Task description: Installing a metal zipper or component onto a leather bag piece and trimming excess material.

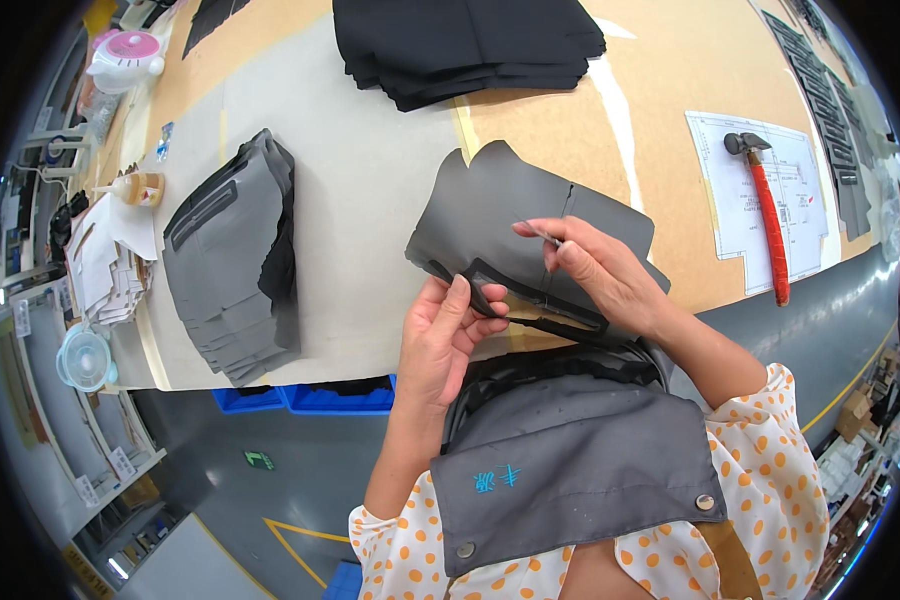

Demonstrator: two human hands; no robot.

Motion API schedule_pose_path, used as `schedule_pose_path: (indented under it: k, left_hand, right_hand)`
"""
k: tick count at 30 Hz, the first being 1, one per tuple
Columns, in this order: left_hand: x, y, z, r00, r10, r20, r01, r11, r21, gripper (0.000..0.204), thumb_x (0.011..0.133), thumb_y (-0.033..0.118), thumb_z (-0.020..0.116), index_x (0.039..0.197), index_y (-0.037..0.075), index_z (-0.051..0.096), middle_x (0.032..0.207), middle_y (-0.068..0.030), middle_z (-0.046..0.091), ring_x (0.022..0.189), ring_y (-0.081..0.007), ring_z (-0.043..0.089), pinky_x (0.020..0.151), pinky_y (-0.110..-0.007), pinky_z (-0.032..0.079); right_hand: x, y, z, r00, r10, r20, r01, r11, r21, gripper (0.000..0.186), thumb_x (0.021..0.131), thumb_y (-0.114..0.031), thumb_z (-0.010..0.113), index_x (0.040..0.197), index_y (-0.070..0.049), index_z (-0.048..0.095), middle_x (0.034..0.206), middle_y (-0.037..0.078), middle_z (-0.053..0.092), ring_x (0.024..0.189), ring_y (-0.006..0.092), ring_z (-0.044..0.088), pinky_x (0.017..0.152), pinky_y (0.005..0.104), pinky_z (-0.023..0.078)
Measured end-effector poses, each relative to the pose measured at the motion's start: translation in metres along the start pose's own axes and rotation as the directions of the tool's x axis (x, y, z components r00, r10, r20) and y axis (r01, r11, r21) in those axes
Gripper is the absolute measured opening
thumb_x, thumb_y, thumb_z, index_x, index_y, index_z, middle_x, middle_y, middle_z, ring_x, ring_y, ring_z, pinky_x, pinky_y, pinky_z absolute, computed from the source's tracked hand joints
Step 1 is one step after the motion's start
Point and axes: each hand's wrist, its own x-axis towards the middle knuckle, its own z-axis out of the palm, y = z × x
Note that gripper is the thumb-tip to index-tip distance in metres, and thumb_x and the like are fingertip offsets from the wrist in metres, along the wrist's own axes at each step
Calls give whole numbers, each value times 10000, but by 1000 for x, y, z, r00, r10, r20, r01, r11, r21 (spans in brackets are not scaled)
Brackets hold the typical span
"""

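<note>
While left hand pinches black trim strip at near edge of grey cut panel, right hand grips small brush above panel; gluing step likely; next needs steady stroke along trim.

The black fabric stack at the far side is cut off by the top edge. Right hand hides part of the grey cut piece. Its thin tool is too small to identify.
</note>
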Motion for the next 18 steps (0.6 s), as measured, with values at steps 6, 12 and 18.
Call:
schedule_pose_path:
  k: [6,12,18]
  left_hand:
    - [1,2,5,1000,18,4,-18,1000,3,291,1102,292,542,1226,33,586,1090,-154,728,928,-194,720,816,-341,609]
    - [0,1,10,997,77,18,-78,996,37,301,1112,274,504,1294,36,539,1104,-155,721,947,-208,728,826,-346,613]
    - [-2,2,14,995,93,37,-94,995,29,313,1117,283,482,1335,58,497,1140,-138,696,962,-226,733,825,-354,616]
  right_hand:
    - [-20,-13,0,959,240,151,-275,919,283,318,1093,-293,582,1213,-4,635,934,3,641,882,81,598,812,253,497]
    - [-18,-15,4,935,318,157,-351,889,294,286,1066,-272,632,1111,10,639,894,4,638,836,66,586,765,245,491]
    - [-14,-18,6,931,330,156,-360,897,256,293,1053,-284,648,1089,7,643,866,5,636,806,72,582,737,249,487]
